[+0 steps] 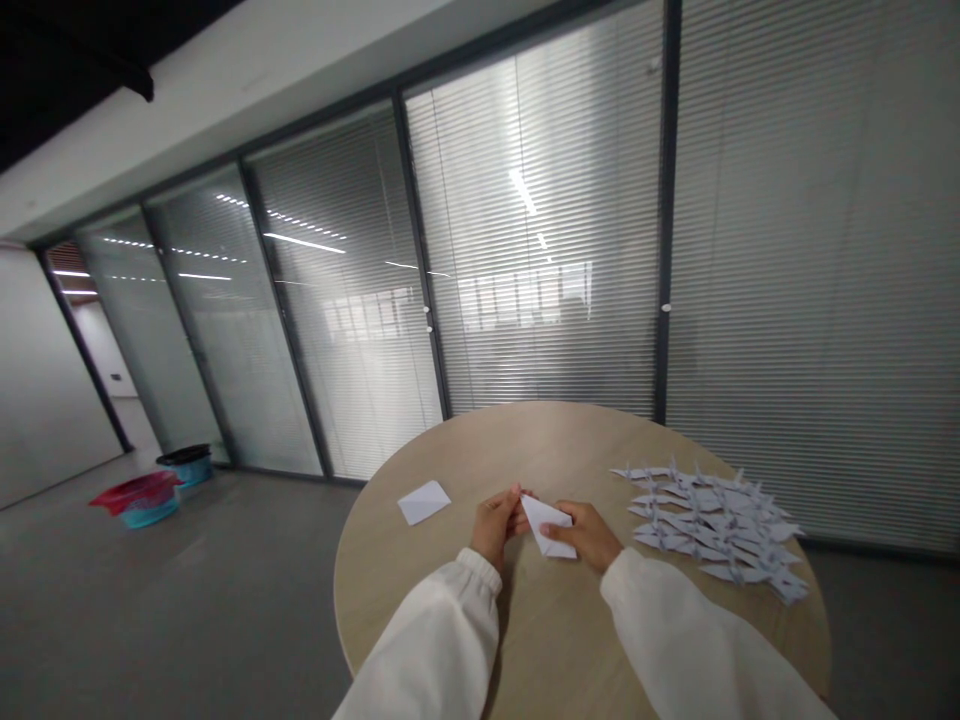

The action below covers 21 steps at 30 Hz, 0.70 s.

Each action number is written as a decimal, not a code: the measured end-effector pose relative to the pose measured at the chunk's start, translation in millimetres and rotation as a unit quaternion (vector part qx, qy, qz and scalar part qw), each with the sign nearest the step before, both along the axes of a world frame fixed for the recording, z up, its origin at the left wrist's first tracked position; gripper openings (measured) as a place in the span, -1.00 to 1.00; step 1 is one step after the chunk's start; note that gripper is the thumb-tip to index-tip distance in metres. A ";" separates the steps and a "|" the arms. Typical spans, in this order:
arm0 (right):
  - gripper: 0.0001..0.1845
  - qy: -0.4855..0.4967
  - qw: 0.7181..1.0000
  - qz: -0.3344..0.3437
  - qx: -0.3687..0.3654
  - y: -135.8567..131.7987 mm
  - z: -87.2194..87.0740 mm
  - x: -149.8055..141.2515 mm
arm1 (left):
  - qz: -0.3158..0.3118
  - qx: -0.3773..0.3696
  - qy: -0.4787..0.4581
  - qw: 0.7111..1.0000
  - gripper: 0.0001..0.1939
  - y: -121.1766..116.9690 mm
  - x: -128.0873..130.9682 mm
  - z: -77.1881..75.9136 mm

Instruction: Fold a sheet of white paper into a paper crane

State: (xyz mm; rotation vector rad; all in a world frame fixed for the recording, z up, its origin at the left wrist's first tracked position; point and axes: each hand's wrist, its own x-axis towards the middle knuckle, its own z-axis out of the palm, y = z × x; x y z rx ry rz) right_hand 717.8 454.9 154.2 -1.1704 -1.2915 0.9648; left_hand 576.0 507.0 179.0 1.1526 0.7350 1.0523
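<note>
**Pinching a folded paper triangle (547, 527)**

Our white, gathered-cuff sleeves fill the bottom of the view, the left sleeve (427, 640) and the right sleeve (694, 635) resting over the edge of a round, pale wood-grain table (555, 450). Both hands are closed on the paper near the middle of the table, held just above its surface. Our left hand (495, 527) pinches the triangle's upper left end, its fingers bunched together, while our right hand (589, 532) grasps the lower right side, with the thumb laid across the face.

The sheet looks thin and very light, so we judge it soft and easily dented, firm only along its creases. The folded edges near the corners seem the best places to hold, with fingertip pressure rather than a squeeze.

It looks crisp and white, with several layers meeting at a sharp point. To our left lies a flat white paper square (424, 502). To our right, many paper cranes (709, 520) lie overlapped in rows. Beyond the table stand glass partitions with slatted blinds (540, 250), and a blue basin with red cloth (139, 500) sits on the grey floor (225, 590).
</note>
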 end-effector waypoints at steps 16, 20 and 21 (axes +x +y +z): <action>-0.66 -0.021 0.999 0.044 0.008 0.9 3.5 -5.2 | 0.169 0.240 0.198 0.935 -0.58 -3.9 -4.1 4.4; -0.64 -0.010 0.998 0.069 0.009 -1.1 8.2 -9.5 | 0.198 0.287 0.231 0.908 -0.66 -4.8 -2.5 1.6; -0.63 -0.007 0.997 0.073 0.007 -1.6 9.0 -10.1 | 0.200 0.290 0.230 0.907 -0.68 -4.9 -1.9 1.0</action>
